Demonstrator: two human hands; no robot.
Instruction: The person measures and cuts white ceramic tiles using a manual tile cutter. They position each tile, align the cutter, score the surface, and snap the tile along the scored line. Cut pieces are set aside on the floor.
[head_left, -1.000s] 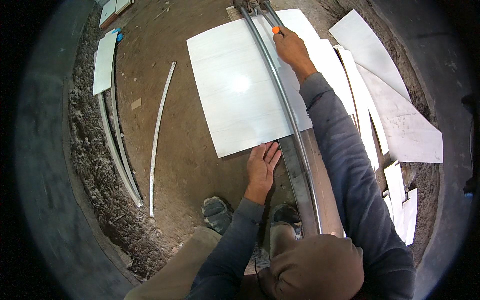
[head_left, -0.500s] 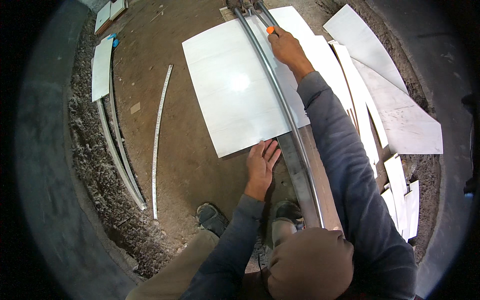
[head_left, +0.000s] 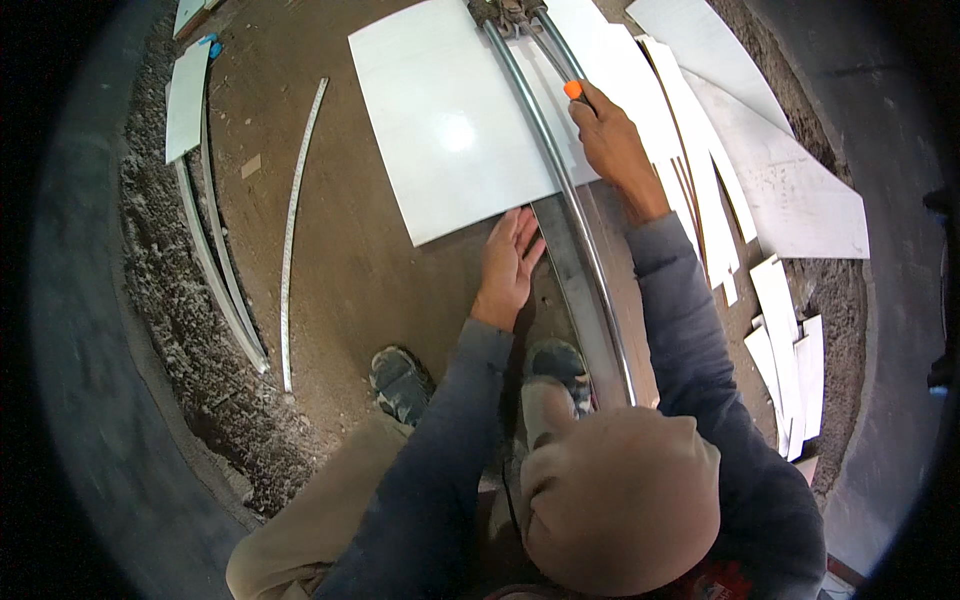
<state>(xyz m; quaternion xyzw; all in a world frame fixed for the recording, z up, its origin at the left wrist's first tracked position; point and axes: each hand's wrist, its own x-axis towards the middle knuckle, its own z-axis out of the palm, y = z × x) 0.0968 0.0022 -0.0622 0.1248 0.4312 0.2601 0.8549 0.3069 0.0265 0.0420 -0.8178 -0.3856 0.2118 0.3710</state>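
A large white tile [head_left: 425, 120] lies in a manual tile cutter, under its long steel rails [head_left: 551, 150]. My right hand [head_left: 615, 140] is closed on the cutter's orange-tipped handle [head_left: 574, 90], above the tile's right part. My left hand [head_left: 505, 265] is palm up at the tile's near edge, fingers stretched out and touching it from just beneath, beside the cutter's metal base [head_left: 570, 290].
White cut tile pieces [head_left: 780, 200] are piled at right. At left, more strips [head_left: 185, 100] lie along rough rubble beside a grey slab edge [head_left: 80, 300]. A measuring strip [head_left: 294, 230] lies on the dirt floor. My feet [head_left: 398, 385] are near the cutter.
My right hand has drawn the handle along the rails toward me, closer to the tile's near edge. My left hand stays at that edge. The whole view has shifted a little.
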